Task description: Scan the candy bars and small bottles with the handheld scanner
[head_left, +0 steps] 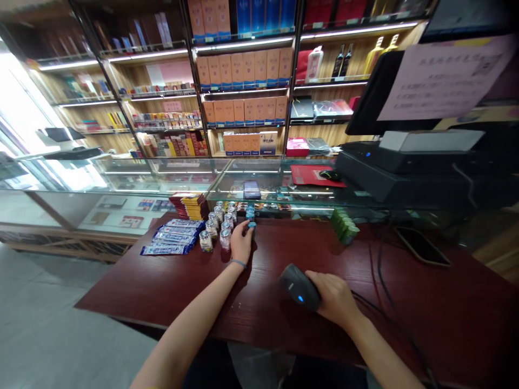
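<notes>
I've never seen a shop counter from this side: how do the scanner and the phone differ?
The handheld scanner is gripped in the right hand, while the phone lies flat on the counter. The scanner is chunky and rounded; the phone is thin. The scanner shows a blue light, whereas the phone's screen is dark. Both are dark-coloured.

L hand (pixel 240 243), 7 o'clock, partly hides small blue-topped item (pixel 252 225); can't ID it, or tell if gripped vs. just touched. Scanner (pixel 298 286) grip, 5 o'clock, mostly under R hand (pixel 335 298). Notice (pixel 440 81) txt, 2 o'clock: unreadable. Shelf goods (pixel 60 40), 10 o'clock: blurry. Forearms (pixel 190 335) cut off @ btm edge.
</notes>
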A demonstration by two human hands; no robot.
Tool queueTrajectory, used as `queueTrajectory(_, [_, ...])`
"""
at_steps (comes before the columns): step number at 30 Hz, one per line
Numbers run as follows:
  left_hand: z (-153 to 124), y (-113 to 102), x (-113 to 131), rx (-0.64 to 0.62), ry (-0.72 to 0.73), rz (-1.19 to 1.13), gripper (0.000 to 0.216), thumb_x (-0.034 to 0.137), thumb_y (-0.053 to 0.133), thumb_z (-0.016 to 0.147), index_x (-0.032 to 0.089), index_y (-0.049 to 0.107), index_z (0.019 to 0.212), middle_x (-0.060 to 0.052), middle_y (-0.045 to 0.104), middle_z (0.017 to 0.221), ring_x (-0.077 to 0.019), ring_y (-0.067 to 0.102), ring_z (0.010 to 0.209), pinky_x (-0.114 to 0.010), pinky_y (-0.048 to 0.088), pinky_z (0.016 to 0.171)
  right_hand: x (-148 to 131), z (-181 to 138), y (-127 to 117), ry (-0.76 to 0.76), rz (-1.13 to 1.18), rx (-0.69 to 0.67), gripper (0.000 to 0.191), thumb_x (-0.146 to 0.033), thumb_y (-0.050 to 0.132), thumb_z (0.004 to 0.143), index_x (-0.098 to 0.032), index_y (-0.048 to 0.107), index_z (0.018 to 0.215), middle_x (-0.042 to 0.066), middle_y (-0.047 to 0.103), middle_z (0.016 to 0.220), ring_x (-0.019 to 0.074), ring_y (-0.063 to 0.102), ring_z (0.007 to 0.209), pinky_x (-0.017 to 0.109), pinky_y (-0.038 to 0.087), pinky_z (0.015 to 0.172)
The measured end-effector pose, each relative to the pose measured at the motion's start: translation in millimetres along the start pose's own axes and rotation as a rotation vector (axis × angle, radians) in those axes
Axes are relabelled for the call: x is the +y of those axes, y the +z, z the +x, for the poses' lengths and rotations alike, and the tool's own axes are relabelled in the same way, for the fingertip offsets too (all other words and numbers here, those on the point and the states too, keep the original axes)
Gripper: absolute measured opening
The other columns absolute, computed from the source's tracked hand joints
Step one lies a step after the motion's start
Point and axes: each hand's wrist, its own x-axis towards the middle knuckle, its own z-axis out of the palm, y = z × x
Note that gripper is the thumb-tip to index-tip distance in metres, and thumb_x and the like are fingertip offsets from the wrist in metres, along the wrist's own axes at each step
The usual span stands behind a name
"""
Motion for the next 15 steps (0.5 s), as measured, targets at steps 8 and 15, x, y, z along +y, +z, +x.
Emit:
queueTrajectory(8, [16.4, 6.2, -7.6, 0.094, 0.086, 0.160, 0.025, 0.026, 0.066, 0.084, 0.024, 0.071, 0.108, -0.008, 0.059, 0.105, -0.0226, 0.056, 0.099, -0.040, 0.044, 0.099, 0.8, 0.3, -2.4, 0.012, 0.013, -0.001, 0.033, -0.016, 0.048, 0.076, -0.014, 0.053, 0.109, 0.004, 0.069, 0.078, 0.0164, 0.064, 0.065, 0.029, 0.044, 0.062])
queueTrajectory(15, [17.6, 5.8, -14.4, 0.093, 0.070, 0.145, 0.029, 0.028, 0.065, 0.084, 0.023, 0.067, 0.113, -0.009, 0.060, 0.105, -0.0235, 0.055, 0.102, -0.039, 0.043, 0.098, -0.3, 3.0, -3.5, 0.011, 0.014, 0.006, 0.032, -0.018, 0.047, 0.078, -0.014, 0.052, 0.109, 0.004, 0.068, 0.076, 0.0170, 0.064, 0.064, 0.030, 0.044, 0.061])
